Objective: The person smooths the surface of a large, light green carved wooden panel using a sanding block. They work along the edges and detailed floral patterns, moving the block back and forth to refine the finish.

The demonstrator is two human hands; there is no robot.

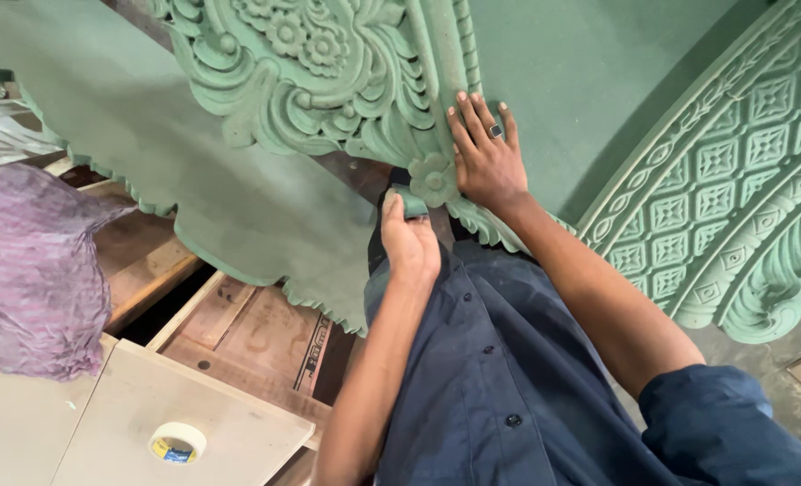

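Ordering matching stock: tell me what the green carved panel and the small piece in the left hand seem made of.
Green carved floral panel: probably routed fibreboard or wood under a matte green coat; crisp relief, uniform dull colour, no grain showing. Small green folded piece pinched in the left hand: likely abrasive paper or pad, mostly hidden. Right hand lies flat on the carving.

I have one head view only (nothing to overlap), looking steeply down, close over my hands [445,198] at centre, the carved green panel [328,81] toward twelve o'clock, floor at six.
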